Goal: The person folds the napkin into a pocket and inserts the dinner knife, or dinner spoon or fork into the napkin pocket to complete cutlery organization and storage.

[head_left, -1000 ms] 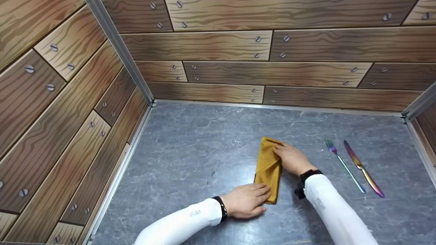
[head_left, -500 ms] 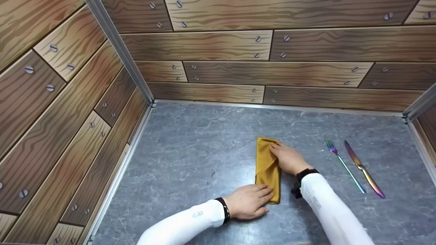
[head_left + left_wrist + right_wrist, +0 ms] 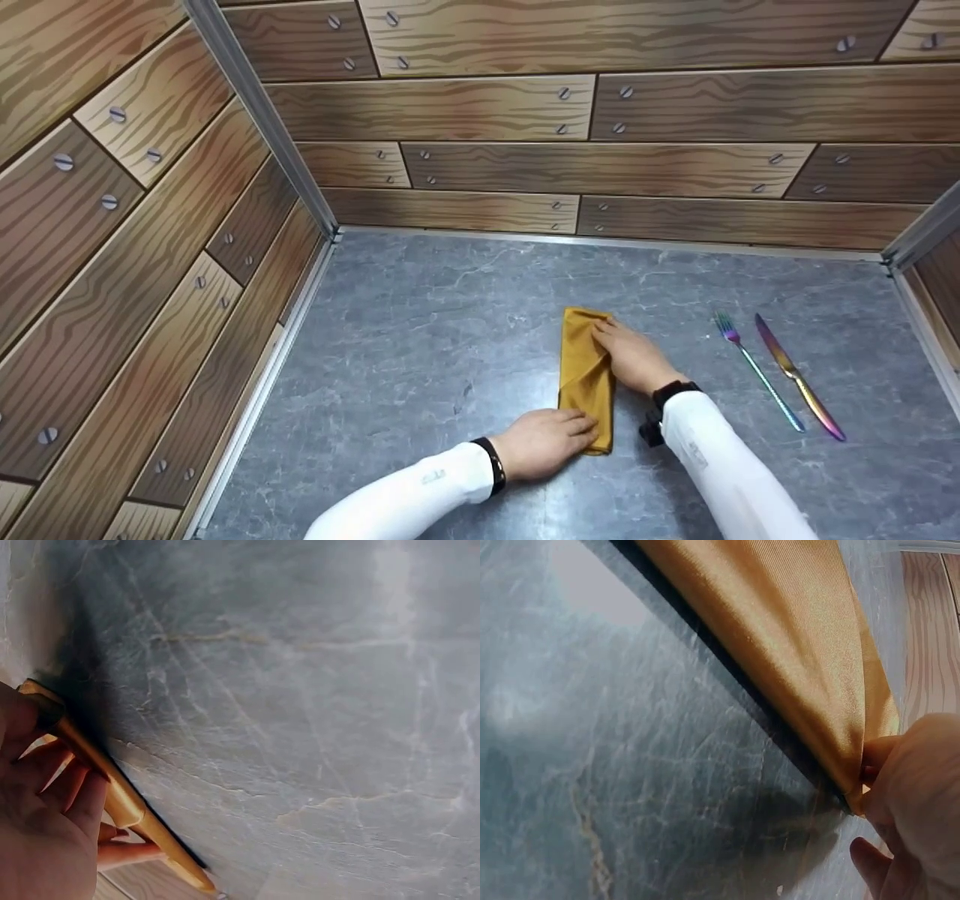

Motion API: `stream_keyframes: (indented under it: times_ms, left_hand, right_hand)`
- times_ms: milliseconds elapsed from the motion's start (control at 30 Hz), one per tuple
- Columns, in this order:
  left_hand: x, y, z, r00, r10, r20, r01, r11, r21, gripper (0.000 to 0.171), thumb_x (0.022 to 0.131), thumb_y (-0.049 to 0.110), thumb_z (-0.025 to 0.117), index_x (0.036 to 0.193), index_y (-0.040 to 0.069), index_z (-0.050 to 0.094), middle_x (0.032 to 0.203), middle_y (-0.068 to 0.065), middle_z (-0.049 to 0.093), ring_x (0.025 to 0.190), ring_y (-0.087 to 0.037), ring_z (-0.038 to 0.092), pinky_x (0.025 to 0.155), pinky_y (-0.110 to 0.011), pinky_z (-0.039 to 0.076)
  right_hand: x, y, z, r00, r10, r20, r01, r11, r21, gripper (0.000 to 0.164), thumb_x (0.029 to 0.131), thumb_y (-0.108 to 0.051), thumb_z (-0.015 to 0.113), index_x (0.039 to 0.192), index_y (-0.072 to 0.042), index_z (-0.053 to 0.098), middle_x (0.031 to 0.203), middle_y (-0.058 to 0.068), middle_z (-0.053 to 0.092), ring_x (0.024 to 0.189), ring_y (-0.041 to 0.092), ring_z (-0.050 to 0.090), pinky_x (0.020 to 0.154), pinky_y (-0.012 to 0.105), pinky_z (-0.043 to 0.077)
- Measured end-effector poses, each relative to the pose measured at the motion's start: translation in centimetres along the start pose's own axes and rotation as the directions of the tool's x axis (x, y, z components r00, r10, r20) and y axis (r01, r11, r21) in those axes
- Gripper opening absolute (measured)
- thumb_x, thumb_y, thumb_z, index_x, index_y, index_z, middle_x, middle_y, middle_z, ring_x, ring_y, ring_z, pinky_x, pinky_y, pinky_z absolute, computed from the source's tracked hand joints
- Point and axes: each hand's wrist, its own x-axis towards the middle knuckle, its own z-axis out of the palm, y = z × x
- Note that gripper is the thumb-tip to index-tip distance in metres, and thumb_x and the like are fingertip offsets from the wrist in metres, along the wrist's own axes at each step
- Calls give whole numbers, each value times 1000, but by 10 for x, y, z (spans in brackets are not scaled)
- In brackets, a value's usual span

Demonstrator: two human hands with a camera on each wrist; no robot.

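Observation:
A mustard-gold cloth napkin (image 3: 581, 360), folded into a long narrow strip with a diagonal fold across it, lies on the grey marbled tabletop. My left hand (image 3: 544, 442) rests on its near end with straight fingers laid across it. In the head view the left thumb is hidden. My right hand (image 3: 637, 354) touches the far right edge, fingers extended onto the fabric. The right wrist view shows those fingertips at a corner of the napkin (image 3: 772, 630), the thumb held apart from it. Along the left wrist view, the napkin's edge (image 3: 124, 806) runs beside the left fingers.
To the right of the hands lie a rainbow-coloured fork (image 3: 757, 369) and a matching table knife (image 3: 799, 379), side by side and slanted. Wood-patterned walls (image 3: 465, 165) with metal trim enclose the back and sides of the tabletop (image 3: 390, 337).
The napkin's far end has shifted slightly left and straightened, the right hand moving with it. The left thumb, visible before, has tucked out of sight. The head view has tilted slightly.

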Motion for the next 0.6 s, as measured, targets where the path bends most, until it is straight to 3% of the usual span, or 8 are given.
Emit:
stream_keyframes:
  times_ms: [167, 267, 367, 500, 600]
  left_hand:
    - [-1, 4, 0, 1000, -25, -17, 24, 999, -46, 40, 97, 30, 40, 134, 20, 51, 138, 2, 47, 124, -15, 43, 98, -29, 39]
    - [-1, 4, 0, 999, -36, -28, 34, 998, -62, 40, 96, 30, 42, 133, 20, 52, 137, 2, 47, 124, -15, 43, 99, -29, 38]
    - [0, 3, 0, 999, -48, -22, 47, 997, -61, 39, 98, 30, 40, 134, 21, 51, 137, 3, 47, 125, -15, 42, 98, -28, 39]
    - [0, 1, -2, 999, -42, 4, 42, 998, -54, 38, 101, 29, 36, 135, 22, 49, 139, 3, 45, 126, -16, 41, 98, -28, 39]
    - [1, 0, -3, 999, -31, 11, 31, 998, -58, 38, 101, 28, 35, 136, 21, 48, 140, 2, 44, 126, -17, 41, 99, -28, 38]
  right_hand:
    - [-15, 9, -1, 986, 8, -168, 7, 996, 89, 41, 90, 3, 43, 129, 0, 53, 130, 18, 51, 121, 38, 44, 101, 51, 32]
    - [-31, 26, -9, 952, 69, -300, -33, 992, 123, 32, 87, 2, 50, 118, 2, 60, 113, 22, 60, 104, 40, 54, 92, 52, 39]
    - [-52, 50, -20, 900, 170, -400, -128, 983, 129, 22, 88, -1, 52, 105, 6, 63, 97, 25, 63, 91, 43, 57, 81, 55, 43]
    - [-81, 83, -37, 833, 305, -462, -285, 952, 114, 19, 89, -5, 51, 95, 5, 66, 85, 27, 62, 77, 47, 57, 65, 58, 43]
    - [-99, 103, -46, 820, 383, -425, -384, 919, 86, 18, 87, -6, 50, 83, 3, 66, 76, 26, 60, 65, 48, 55, 53, 58, 40]
